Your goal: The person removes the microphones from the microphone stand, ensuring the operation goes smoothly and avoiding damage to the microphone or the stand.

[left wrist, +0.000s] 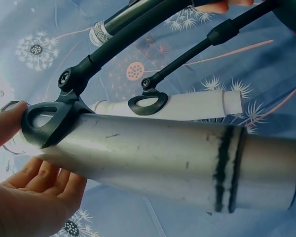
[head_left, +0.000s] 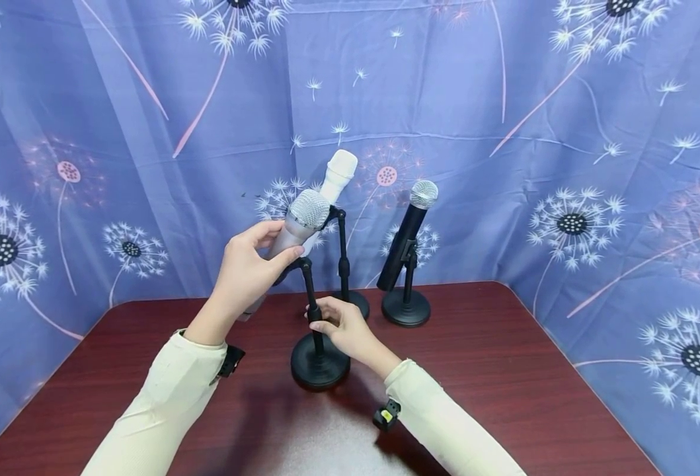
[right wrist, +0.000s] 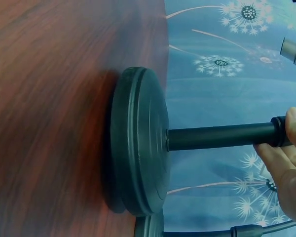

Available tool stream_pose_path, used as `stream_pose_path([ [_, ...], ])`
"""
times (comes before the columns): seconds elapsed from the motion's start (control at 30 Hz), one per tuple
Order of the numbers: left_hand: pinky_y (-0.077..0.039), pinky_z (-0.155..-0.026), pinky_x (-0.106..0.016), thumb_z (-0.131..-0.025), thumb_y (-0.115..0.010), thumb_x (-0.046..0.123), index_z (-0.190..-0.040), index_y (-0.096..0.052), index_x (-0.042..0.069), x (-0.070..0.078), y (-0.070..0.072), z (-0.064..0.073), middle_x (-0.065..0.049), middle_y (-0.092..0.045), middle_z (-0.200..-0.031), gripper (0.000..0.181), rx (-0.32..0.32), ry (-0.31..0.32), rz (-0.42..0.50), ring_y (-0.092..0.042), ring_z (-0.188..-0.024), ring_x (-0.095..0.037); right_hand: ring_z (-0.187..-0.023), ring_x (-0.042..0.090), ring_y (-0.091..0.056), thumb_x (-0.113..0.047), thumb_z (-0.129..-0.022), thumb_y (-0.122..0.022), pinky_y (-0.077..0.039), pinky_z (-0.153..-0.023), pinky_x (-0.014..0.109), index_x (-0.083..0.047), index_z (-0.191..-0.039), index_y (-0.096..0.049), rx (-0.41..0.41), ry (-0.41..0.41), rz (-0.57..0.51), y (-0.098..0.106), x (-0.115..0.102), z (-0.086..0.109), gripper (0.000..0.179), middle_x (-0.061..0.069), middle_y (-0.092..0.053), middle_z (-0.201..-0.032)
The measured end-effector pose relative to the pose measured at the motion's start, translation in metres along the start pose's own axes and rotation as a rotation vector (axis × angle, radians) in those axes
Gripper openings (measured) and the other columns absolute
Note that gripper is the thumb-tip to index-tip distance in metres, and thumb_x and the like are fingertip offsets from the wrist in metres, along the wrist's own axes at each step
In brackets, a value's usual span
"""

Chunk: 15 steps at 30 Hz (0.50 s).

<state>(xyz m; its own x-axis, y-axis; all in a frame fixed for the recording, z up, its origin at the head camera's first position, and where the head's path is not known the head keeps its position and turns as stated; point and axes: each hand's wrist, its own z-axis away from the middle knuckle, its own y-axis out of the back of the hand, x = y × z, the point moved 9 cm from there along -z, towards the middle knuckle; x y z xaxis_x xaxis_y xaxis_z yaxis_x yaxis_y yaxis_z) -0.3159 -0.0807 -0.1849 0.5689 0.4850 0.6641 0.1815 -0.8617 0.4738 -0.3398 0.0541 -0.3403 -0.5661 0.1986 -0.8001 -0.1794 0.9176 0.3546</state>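
My left hand (head_left: pixel 247 272) grips a silver microphone (left wrist: pixel 153 153) near its mesh head, thumb on one side and fingers on the other. Seen from the left wrist, the microphone lies in the black clip (left wrist: pixel 65 118) of a desk stand. My right hand (head_left: pixel 350 334) pinches the pole of that microphone stand (head_left: pixel 320 367) at its collar (right wrist: pixel 278 132), between thumb and fingers. The stand's round base (right wrist: pixel 140 143) is down at the tabletop. Just behind, a white microphone (head_left: pixel 340 168) leans in a second stand (head_left: pixel 344 268), partly hidden by the silver one.
To the right, a black microphone (head_left: pixel 403 244) with a silver mesh head tilts in a third stand (head_left: pixel 406 309). All stands are on a dark red wooden table (head_left: pixel 492 383). A blue curtain (head_left: pixel 474 86) with dandelion prints hangs close behind the table's back edge.
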Motion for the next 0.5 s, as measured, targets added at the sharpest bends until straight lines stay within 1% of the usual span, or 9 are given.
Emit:
stream_pose_path([
  [0.13, -0.047, -0.087, -0.045, -0.081, -0.078, 0.018, -0.121, -0.065, 0.004, 0.002, 0.006, -0.001, -0.014, -0.066, -0.113, 0.044, 0.052, -0.020, -0.021, -0.061, -0.101, -0.027, -0.085, 0.028, -0.067, 0.008, -0.084, -0.068, -0.053, -0.081, 0.037, 0.005, -0.111, -0.063, 0.009, 0.007, 0.023, 0.001, -0.001, -0.002, 0.028, 0.018, -0.070, -0.098],
  [0.2, -0.046, -0.087, -0.043, -0.080, -0.078, 0.018, -0.119, -0.066, 0.003, 0.003, 0.007, -0.001, -0.015, -0.067, -0.109, 0.044, 0.067, -0.029, -0.023, -0.060, -0.098, -0.027, -0.085, 0.033, -0.066, 0.010, -0.083, -0.067, -0.053, -0.081, 0.040, 0.007, -0.111, -0.062, 0.011, 0.013, 0.022, 0.002, -0.001, -0.002, 0.028, 0.022, -0.069, -0.098],
  [0.27, -0.045, -0.087, -0.043, -0.080, -0.078, 0.018, -0.119, -0.066, 0.003, 0.004, 0.008, -0.001, -0.016, -0.067, -0.107, 0.043, 0.073, -0.034, -0.019, -0.060, -0.097, -0.027, -0.085, 0.034, -0.066, 0.010, -0.083, -0.067, -0.053, -0.081, 0.040, 0.008, -0.111, -0.062, 0.019, 0.009, 0.028, 0.003, -0.001, -0.002, 0.028, 0.023, -0.069, -0.098],
  [0.33, -0.045, -0.087, -0.044, -0.081, -0.078, 0.018, -0.119, -0.066, 0.003, 0.005, 0.009, -0.001, -0.016, -0.067, -0.106, 0.043, 0.074, -0.032, -0.013, -0.060, -0.097, -0.028, -0.084, 0.030, -0.066, 0.008, -0.083, -0.068, -0.053, -0.081, 0.037, 0.006, -0.110, -0.063, 0.028, 0.000, 0.043, 0.004, 0.000, -0.002, 0.028, 0.021, -0.069, -0.097],
  [0.43, -0.045, -0.088, -0.045, -0.082, -0.077, 0.018, -0.120, -0.065, 0.002, 0.005, 0.011, 0.000, -0.018, -0.067, -0.106, 0.042, 0.083, -0.027, -0.005, -0.061, -0.097, -0.029, -0.084, 0.021, -0.066, 0.003, -0.083, -0.071, -0.053, -0.080, 0.030, 0.002, -0.110, -0.065, 0.044, -0.010, 0.062, 0.006, 0.001, -0.003, 0.028, 0.013, -0.071, -0.096],
  [0.5, -0.046, -0.087, -0.044, -0.082, -0.077, 0.017, -0.120, -0.065, 0.002, 0.006, 0.014, 0.000, -0.018, -0.067, -0.107, 0.042, 0.092, -0.028, -0.007, -0.062, -0.097, -0.029, -0.083, 0.017, -0.065, 0.001, -0.083, -0.072, -0.053, -0.079, 0.026, 0.000, -0.110, -0.066, 0.053, -0.007, 0.063, 0.006, 0.001, -0.004, 0.028, 0.010, -0.071, -0.095],
])
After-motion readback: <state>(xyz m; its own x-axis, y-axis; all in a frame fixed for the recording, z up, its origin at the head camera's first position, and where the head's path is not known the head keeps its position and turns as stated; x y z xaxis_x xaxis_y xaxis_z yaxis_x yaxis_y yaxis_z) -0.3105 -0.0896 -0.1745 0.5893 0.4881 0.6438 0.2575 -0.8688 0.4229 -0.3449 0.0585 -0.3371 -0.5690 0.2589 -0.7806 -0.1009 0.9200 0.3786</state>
